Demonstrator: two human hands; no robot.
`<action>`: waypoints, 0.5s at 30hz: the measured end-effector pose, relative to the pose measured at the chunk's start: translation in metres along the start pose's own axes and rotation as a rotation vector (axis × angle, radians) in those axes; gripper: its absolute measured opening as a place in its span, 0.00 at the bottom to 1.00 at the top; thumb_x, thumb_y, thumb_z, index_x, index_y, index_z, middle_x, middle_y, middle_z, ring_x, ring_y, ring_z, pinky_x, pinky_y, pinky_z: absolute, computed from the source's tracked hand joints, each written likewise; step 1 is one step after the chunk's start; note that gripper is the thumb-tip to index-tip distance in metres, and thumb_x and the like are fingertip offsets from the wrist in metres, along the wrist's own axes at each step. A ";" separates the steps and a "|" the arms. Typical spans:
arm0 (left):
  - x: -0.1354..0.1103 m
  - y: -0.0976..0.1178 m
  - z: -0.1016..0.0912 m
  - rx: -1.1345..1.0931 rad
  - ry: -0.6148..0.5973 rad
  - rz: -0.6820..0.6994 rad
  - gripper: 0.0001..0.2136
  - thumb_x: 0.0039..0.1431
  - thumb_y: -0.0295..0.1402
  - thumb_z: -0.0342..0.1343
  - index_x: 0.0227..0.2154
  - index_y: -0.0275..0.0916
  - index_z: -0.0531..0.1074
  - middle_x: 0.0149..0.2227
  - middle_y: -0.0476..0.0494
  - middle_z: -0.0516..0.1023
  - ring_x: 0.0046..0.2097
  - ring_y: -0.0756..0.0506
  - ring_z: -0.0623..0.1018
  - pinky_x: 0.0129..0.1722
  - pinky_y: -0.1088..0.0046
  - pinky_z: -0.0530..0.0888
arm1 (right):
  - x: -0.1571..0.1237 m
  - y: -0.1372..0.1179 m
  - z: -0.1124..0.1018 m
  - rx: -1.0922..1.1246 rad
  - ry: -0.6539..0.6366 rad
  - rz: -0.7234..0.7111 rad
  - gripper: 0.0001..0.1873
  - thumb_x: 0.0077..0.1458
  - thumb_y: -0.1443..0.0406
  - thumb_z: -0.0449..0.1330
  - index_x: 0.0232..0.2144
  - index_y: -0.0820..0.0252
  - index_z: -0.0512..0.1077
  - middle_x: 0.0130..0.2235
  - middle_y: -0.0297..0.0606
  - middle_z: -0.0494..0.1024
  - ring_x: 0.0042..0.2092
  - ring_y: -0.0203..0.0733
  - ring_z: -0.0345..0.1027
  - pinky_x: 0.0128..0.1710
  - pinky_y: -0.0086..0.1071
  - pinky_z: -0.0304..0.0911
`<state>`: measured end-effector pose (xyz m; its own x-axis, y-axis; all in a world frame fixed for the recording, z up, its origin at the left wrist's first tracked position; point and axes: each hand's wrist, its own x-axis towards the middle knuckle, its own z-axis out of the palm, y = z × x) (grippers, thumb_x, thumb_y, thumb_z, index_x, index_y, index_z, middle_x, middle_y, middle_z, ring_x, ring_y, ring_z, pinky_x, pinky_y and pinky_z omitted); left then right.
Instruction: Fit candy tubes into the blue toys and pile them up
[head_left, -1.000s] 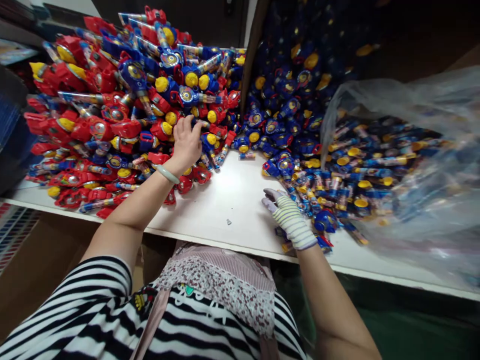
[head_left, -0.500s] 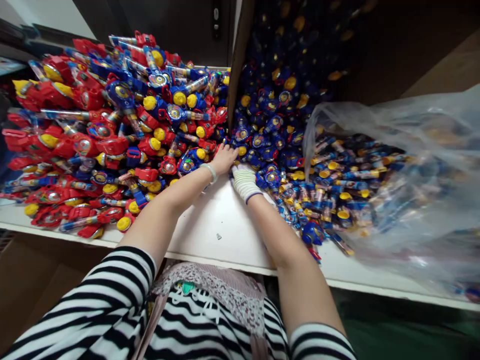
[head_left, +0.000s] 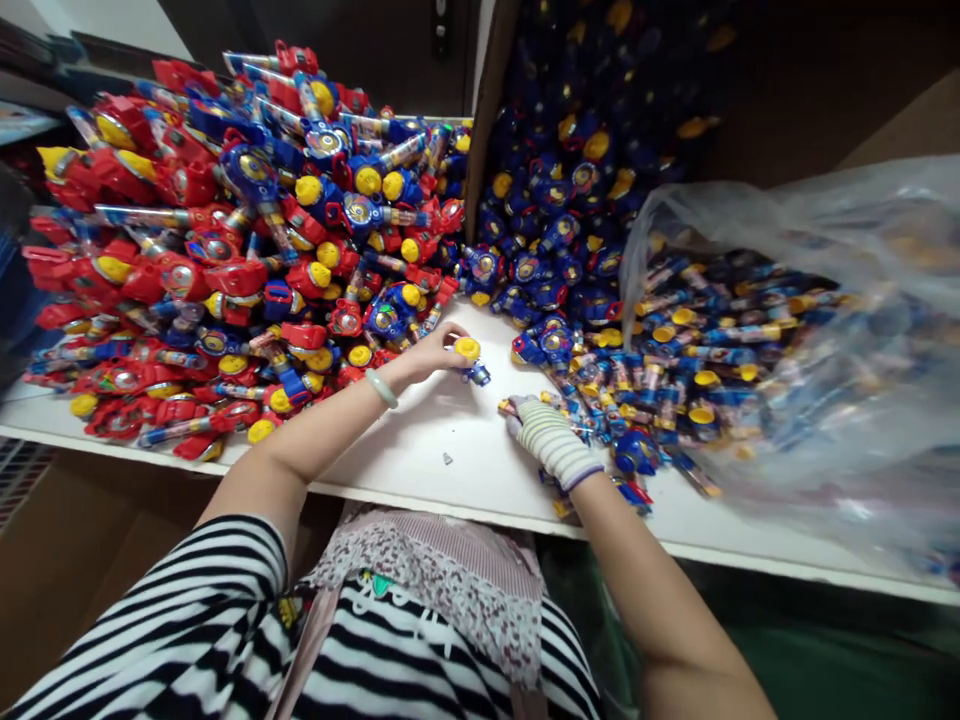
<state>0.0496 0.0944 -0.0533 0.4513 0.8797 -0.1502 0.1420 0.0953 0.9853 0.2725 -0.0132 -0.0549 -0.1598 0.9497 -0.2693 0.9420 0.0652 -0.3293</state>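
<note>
My left hand (head_left: 439,350), bare with a pale bangle at its wrist, is closed on a blue plastic toy (head_left: 477,374) with a round yellow part, held over the white tabletop (head_left: 420,440). My right hand (head_left: 536,420) wears a striped glove. Its fingers are closed around a small printed tube (head_left: 508,407) with a yellow end, low at the left edge of the loose tubes (head_left: 652,400). Another blue toy (head_left: 636,452) lies just right of the glove. Behind the hands is a heap of blue toys (head_left: 555,260).
Red and blue toys with clear tubes (head_left: 210,270) are piled high on the left. A brown upright panel (head_left: 491,110) divides the piles. A clear plastic bag (head_left: 847,400) spreads over the right side with tubes inside. A small grey scrap (head_left: 448,459) lies near the front edge.
Both hands have drawn back from the blue heap. The left now holds a blue toy over the table; the right has moved right and nearer, onto a tube.
</note>
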 end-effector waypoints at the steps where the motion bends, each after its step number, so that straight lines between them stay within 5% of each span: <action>1: -0.011 -0.001 0.001 -0.173 0.031 -0.036 0.25 0.39 0.31 0.66 0.43 0.38 0.65 0.37 0.46 0.72 0.38 0.47 0.75 0.38 0.66 0.75 | -0.004 -0.001 0.000 0.065 0.040 -0.021 0.16 0.59 0.65 0.55 0.47 0.63 0.74 0.47 0.51 0.78 0.46 0.49 0.73 0.49 0.39 0.64; 6: -0.052 0.005 0.013 -0.481 0.110 0.003 0.28 0.41 0.32 0.66 0.48 0.40 0.66 0.36 0.50 0.70 0.35 0.51 0.74 0.37 0.71 0.76 | -0.016 -0.027 -0.003 0.361 0.261 -0.198 0.24 0.63 0.58 0.50 0.57 0.62 0.66 0.54 0.48 0.75 0.52 0.48 0.71 0.52 0.38 0.63; 15: -0.065 0.023 0.005 0.092 -0.030 0.238 0.20 0.49 0.32 0.61 0.47 0.41 0.67 0.38 0.47 0.70 0.35 0.50 0.72 0.36 0.73 0.73 | -0.036 -0.056 -0.017 0.089 0.195 -0.107 0.20 0.63 0.56 0.49 0.48 0.60 0.71 0.40 0.47 0.78 0.34 0.45 0.70 0.33 0.32 0.57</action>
<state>0.0277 0.0367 -0.0214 0.5075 0.8578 0.0816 0.1072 -0.1568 0.9818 0.2301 -0.0460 -0.0113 -0.1893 0.9806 -0.0514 0.8916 0.1498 -0.4273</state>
